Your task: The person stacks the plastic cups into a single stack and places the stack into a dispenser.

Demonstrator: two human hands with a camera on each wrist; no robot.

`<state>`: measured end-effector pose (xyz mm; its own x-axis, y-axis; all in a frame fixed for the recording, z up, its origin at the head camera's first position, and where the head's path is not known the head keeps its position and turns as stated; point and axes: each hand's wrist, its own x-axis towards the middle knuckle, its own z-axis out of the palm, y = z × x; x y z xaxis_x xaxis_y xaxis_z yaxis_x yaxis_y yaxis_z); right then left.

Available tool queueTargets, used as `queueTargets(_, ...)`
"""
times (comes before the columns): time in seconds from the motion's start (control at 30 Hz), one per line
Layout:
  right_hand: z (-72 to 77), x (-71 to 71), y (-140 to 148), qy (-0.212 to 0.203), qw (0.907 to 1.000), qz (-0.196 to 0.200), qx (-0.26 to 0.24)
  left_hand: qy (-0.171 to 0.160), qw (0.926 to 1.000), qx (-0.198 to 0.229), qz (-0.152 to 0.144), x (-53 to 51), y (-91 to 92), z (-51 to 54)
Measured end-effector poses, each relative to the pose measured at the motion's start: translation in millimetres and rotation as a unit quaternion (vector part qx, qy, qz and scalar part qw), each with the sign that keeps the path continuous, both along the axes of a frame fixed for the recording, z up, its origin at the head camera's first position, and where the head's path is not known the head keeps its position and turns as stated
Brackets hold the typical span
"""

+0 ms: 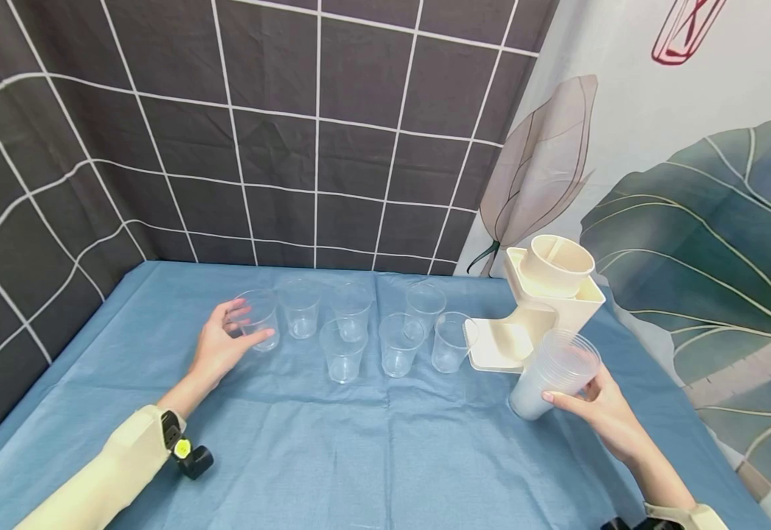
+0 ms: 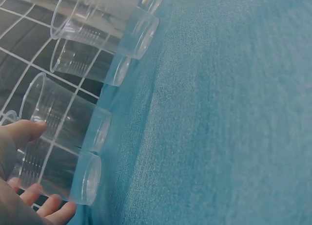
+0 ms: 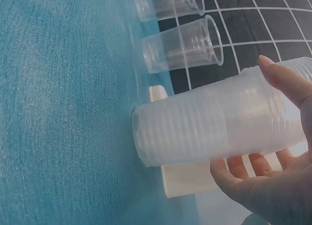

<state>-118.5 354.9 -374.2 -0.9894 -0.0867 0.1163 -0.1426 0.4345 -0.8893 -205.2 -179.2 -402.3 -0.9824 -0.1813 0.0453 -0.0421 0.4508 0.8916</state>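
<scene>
Right fingers [image 3: 223, 177]: nested cup stack [image 3: 209, 122] | left fingers [image 2: 51, 205]: clear cup [image 2: 62, 174]

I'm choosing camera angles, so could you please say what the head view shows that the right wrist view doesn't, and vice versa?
Of the two, only the head view shows the left grip around one clear cup, and the red drawing. Only the right wrist view shows all four fingers of the right grip curled round the cup stack. Both show that stack, standing cups, blue cloth and gridded backdrop.

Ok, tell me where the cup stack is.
In the head view, the cup stack is at right, in the right hand, just in front of the cream stand.
</scene>
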Motion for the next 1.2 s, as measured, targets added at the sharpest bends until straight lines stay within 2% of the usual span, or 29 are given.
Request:
queueTargets(0.5, 0.0, -1.4, -1, -0.001, 0.9999, -0.005, 0.012, -0.008, 0.9998, 0.006, 0.018, 4.9, -1.8, 2.3)
queueTargets(0.8, -0.3, -0.5, -1, -0.001, 1.0, -0.005, 0.006, -0.009, 0.9999, -0.004, 0.011, 7.8, -3.2, 3.0)
queueTargets(1.03, -0.4, -0.3, -1, 0.0, 1.0, -0.004, 0.003, -0.009, 0.9998, 0.002, 0.015, 10.6, -3.3, 4.3)
queueTargets(1.2, -0.2, 0.4, 0, 0.0, 1.0, -0.004, -0.001, -0.015, 0.9998, 0.006, 0.008, 14.9, -3.0, 4.1)
